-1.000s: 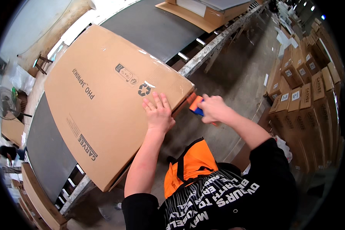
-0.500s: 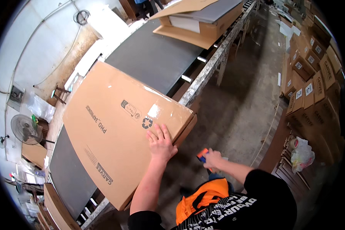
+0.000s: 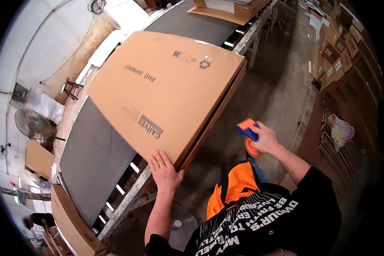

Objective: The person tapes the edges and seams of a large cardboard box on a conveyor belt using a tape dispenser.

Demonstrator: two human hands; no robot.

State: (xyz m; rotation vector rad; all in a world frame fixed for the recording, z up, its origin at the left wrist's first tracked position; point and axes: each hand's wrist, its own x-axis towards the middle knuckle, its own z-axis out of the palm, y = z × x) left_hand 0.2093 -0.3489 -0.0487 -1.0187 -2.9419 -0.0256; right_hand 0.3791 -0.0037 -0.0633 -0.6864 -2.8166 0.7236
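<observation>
A large flat cardboard box (image 3: 166, 89) lies on a grey conveyor belt (image 3: 94, 158), one corner sticking out past the belt's near edge. My left hand (image 3: 164, 170) presses flat against the near corner of that box, fingers spread. My right hand (image 3: 264, 138) is off to the right of the box, over the floor, gripping an orange and blue tape dispenser (image 3: 247, 133). The dispenser is apart from the box.
Another flat box (image 3: 230, 10) lies farther up the belt. Stacks of brown cartons (image 3: 345, 55) line the right side across a concrete floor aisle (image 3: 281, 81). A standing fan (image 3: 32, 123) and a stool (image 3: 70, 87) stand left of the belt. More cardboard (image 3: 72, 226) lies at lower left.
The box has slid and turned away along the belt. My left hand shifted from its far corner to its near corner. My right hand with the dispenser came off the box edge, out to the right.
</observation>
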